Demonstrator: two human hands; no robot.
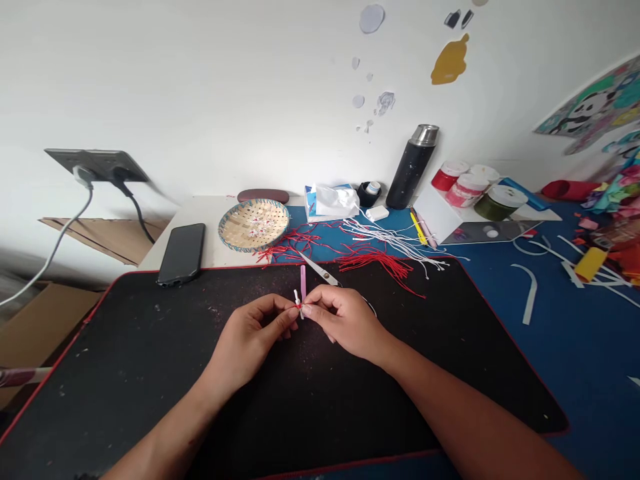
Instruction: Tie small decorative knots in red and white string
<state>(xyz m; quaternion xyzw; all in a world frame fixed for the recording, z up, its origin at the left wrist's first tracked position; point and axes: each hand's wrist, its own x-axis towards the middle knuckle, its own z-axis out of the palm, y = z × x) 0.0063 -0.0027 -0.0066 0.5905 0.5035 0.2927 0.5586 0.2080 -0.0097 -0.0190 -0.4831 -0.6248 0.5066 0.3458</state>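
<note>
Both hands meet over the black mat at a small knotted piece of red and white cord (297,297). My left hand (255,337) pinches its left side between thumb and forefinger. From the other side, the thumb and fingers of my right hand (347,323) close on the red cord. A white end sticks up between the fingertips, and another white bit shows below. Just behind the fingers lies a purple strip (303,277). Scissors (323,271) rest at the mat's far edge, their handles partly hidden behind my right hand.
Red cords (383,263) and white cords (395,237) lie behind the mat (310,407). A woven basket (254,225) and phone (183,253) are at left. Tissues (335,200), a thermos (413,167), pens (419,227) and thread spools (500,202) stand behind.
</note>
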